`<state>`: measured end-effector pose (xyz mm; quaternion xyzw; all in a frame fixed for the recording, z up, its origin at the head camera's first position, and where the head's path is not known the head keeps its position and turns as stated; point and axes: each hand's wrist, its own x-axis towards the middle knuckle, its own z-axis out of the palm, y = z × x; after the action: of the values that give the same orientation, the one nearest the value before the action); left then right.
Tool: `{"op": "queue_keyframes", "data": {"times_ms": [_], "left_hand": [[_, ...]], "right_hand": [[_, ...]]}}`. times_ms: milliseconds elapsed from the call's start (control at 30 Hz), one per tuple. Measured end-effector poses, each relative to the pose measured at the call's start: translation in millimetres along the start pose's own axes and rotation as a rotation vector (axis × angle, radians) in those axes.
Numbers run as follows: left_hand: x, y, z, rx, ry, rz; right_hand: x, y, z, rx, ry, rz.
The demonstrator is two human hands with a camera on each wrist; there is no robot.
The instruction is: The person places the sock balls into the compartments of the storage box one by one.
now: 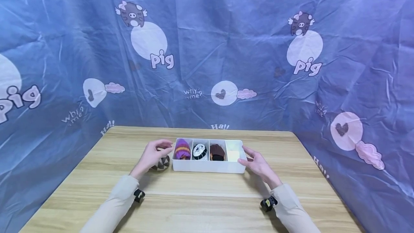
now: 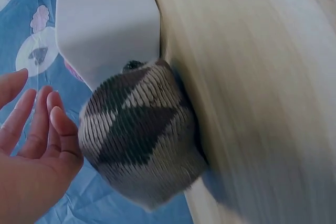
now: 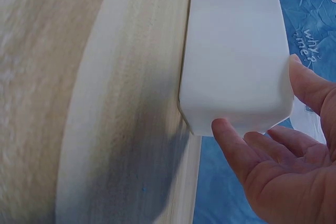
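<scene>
A white divided box [image 1: 208,167] stands crosswise on the table. Its left compartments hold a purple rolled-up sock [image 1: 183,149] with an orange stripe, a black-and-white one [image 1: 199,151] and a dark brown one [image 1: 217,152]; the rightmost compartment holds no sock. My right hand [image 3: 289,166] grips the box's right end, thumb over the rim, fingers against the end wall. Beside the left end, my left hand [image 1: 154,154] hovers with relaxed fingers, holding nothing. A rolled-up sock with brown and grey triangles [image 2: 142,135] lies on the table beside that hand, partly hidden in the head view.
The wooden table [image 1: 207,211] stretches around the box to its far edge. Behind it and on both sides hangs a blue curtain [image 1: 200,39] with pig prints. Each wrist carries a small black camera, one [image 1: 139,195] at the left sleeve, another [image 1: 268,203] at the right.
</scene>
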<state>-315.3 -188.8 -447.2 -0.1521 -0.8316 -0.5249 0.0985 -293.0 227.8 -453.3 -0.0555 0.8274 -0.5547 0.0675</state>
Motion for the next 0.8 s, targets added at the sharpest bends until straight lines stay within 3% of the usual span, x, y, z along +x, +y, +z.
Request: {"op": "queue_keyframes", "data": {"times_ms": [133, 333, 433, 600, 800], "left_hand": [[-3.0, -3.9, -6.8, -0.020, 0.017, -0.044], [-6.6, -5.8, -18.4, 0.015, 0.089, -0.168], [-7.2, -7.3, -24.1, 0.028, 0.091, -0.208], [-10.6, -9.2, -30.1, 0.051, 0.015, -0.251], [-12.4, -18.4, -32.0, -0.017, -0.098, -0.293]], "right_hand": [[-0.2, 0.5, -0.3, -0.004, -0.002, -0.001], [-0.4, 1.3, -1.6, -0.010, -0.004, -0.014], [0.4, 2.5, -2.2, -0.024, -0.003, -0.018], [2.5, 4.1, -1.6, -0.028, -0.005, -0.015], [1.8, 2.3, -0.6, -0.028, -0.005, -0.016]]}}
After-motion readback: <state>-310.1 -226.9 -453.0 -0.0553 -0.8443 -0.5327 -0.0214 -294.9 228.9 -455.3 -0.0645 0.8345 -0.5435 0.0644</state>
